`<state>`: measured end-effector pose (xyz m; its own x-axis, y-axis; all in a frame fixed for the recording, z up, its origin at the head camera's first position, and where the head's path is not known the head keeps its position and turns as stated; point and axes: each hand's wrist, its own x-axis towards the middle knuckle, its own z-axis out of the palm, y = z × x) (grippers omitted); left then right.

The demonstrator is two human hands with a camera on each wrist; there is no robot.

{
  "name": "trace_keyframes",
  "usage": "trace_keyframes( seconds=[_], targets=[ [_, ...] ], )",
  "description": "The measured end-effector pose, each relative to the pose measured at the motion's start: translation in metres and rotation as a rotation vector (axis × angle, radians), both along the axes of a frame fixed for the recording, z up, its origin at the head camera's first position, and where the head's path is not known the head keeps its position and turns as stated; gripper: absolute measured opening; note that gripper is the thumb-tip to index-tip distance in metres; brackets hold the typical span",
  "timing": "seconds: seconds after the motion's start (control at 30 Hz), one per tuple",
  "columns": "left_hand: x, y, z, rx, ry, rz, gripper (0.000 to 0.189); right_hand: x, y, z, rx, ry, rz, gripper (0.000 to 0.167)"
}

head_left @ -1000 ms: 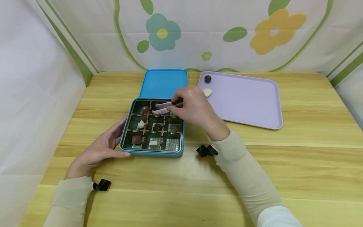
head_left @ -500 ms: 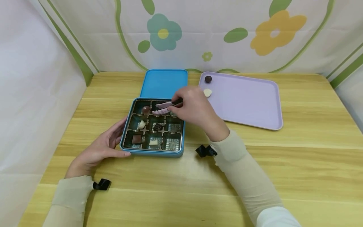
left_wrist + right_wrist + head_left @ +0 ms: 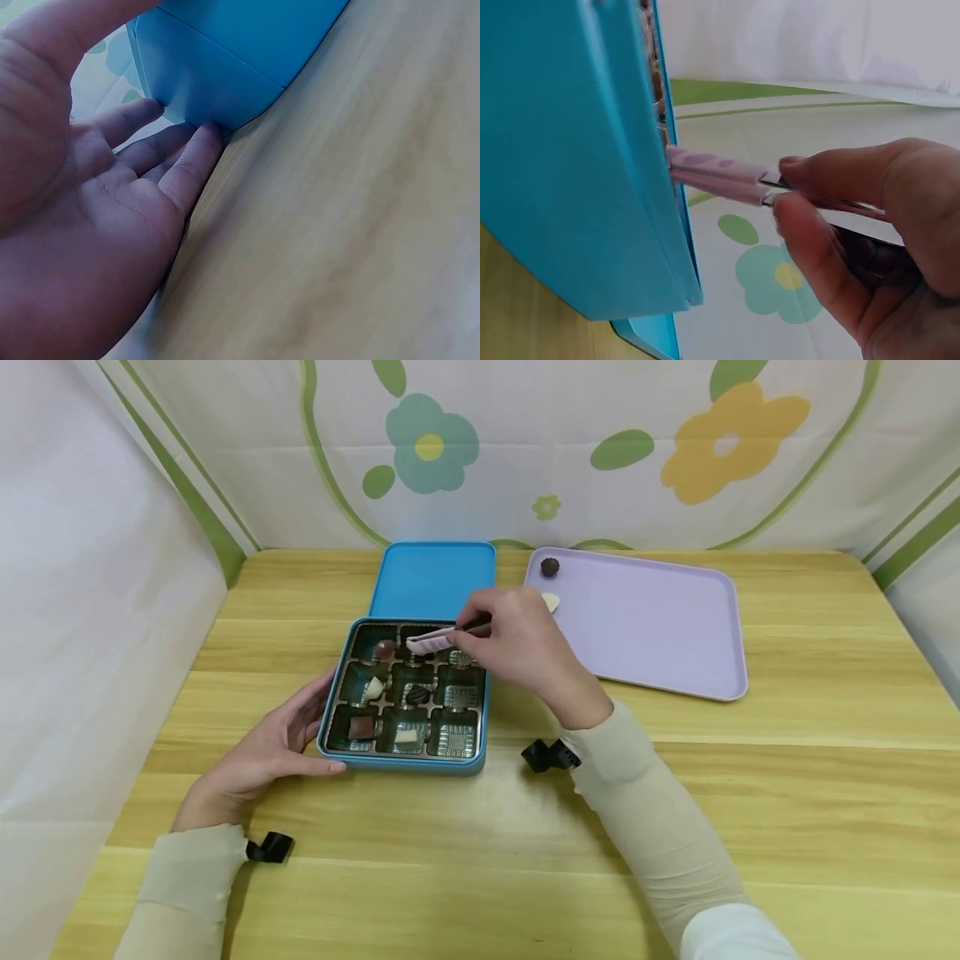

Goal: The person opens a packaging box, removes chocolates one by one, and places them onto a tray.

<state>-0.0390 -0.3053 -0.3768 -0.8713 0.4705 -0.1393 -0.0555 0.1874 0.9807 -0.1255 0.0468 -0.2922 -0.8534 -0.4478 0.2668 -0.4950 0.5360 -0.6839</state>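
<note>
My right hand [image 3: 517, 631] pinches small tongs [image 3: 724, 177] with pink ridged tips between thumb and fingers. The tips are pressed together over the back middle compartment of a blue tin [image 3: 408, 768]; what lies between them is hidden. Within the tin's divided tray sit a brown ball-shaped chocolate [image 3: 384, 649], a white chocolate [image 3: 373, 688], a dark striped chocolate [image 3: 417, 695], a brown square chocolate [image 3: 362, 727] and a pale rectangular chocolate [image 3: 407, 737]. My left hand [image 3: 262, 756] holds the tin's front left corner, thumb along the front, fingertips against the side.
Behind the tin lies its blue lid [image 3: 435, 578]. To the right is a lilac tray [image 3: 645, 618], bearing a dark round chocolate [image 3: 550, 567] and a white chocolate [image 3: 551, 602] near its left edge. A flowered cloth [image 3: 547, 452] hangs along the back of the wooden table [image 3: 480, 868].
The tips of the tongs, apart in both earlier frames, have come together over the back middle compartment. My left hand and the tin have stayed in place.
</note>
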Motion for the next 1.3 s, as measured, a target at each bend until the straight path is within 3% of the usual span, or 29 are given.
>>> trace_keyframes(
  seconds=[0.1, 0.2, 0.33, 0.43, 0.9, 1.07, 1.2, 1.3],
  targets=[
    [0.0, 0.0, 0.0, -0.001, -0.005, -0.006, 0.119, 0.001, 0.001, 0.002, 0.025, 0.03, -0.014, 0.013],
    [-0.002, 0.001, 0.0, -0.006, -0.011, -0.006, 0.119, 0.0, 0.0, 0.008, 0.119, 0.07, -0.023, 0.017],
    [-0.004, 0.002, 0.0, -0.012, -0.011, -0.001, 0.12, -0.004, -0.007, 0.015, 0.24, 0.069, 0.009, 0.017],
    [-0.006, 0.004, -0.001, -0.011, -0.013, -0.007, 0.12, -0.008, -0.01, 0.016, 0.274, 0.042, 0.032, 0.016],
    [-0.008, 0.003, -0.001, -0.025, -0.027, -0.001, 0.12, -0.005, 0.005, 0.006, 0.048, -0.002, -0.01, 0.011],
    [-0.007, 0.001, -0.001, -0.011, -0.026, -0.007, 0.119, -0.007, -0.002, 0.013, 0.174, 0.066, -0.012, 0.017],
    [-0.006, 0.002, -0.001, -0.005, -0.024, -0.004, 0.119, -0.011, -0.011, 0.023, 0.316, 0.054, 0.038, 0.016],
    [-0.006, 0.005, -0.002, 0.001, -0.017, -0.009, 0.119, -0.012, -0.014, 0.026, 0.36, 0.039, 0.081, 0.017]
  ],
)
